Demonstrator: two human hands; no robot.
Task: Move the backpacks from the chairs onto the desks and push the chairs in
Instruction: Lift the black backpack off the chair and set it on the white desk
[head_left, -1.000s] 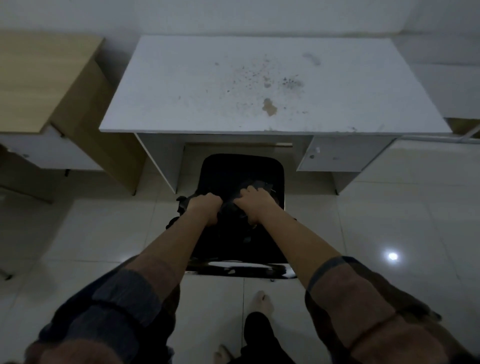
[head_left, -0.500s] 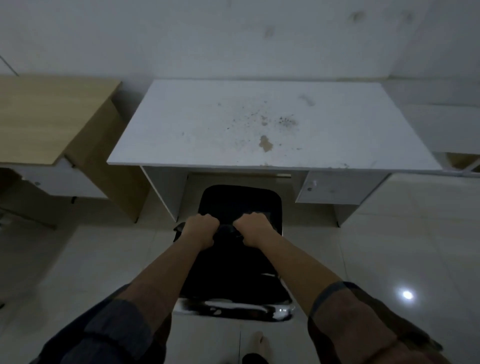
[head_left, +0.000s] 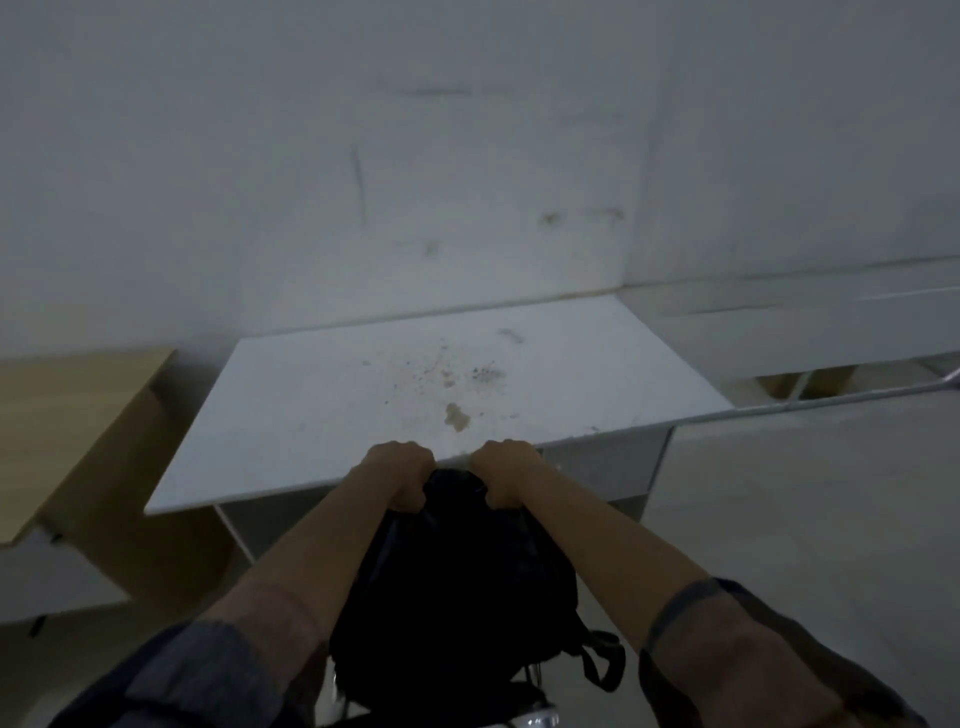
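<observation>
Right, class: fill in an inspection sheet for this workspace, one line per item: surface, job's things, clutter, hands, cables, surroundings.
Surface: white desk, top stained and speckled near the middle.
Job's things: black backpack held up at the desk's front edge, not yet on it; chair mostly hidden below.
Clutter: nothing seen.
Hands: left hand and right hand both grip the backpack's top.
Cables: nothing seen.
Surroundings: wooden desk on the left, scuffed wall behind, tiled floor.

Chair (head_left: 535, 719) almost wholly hidden beneath black backpack (head_left: 457, 587); wooden desk (head_left: 67, 415) cut by left edge; fingertips of hands buried in fabric; whole view dim, blurred.
</observation>
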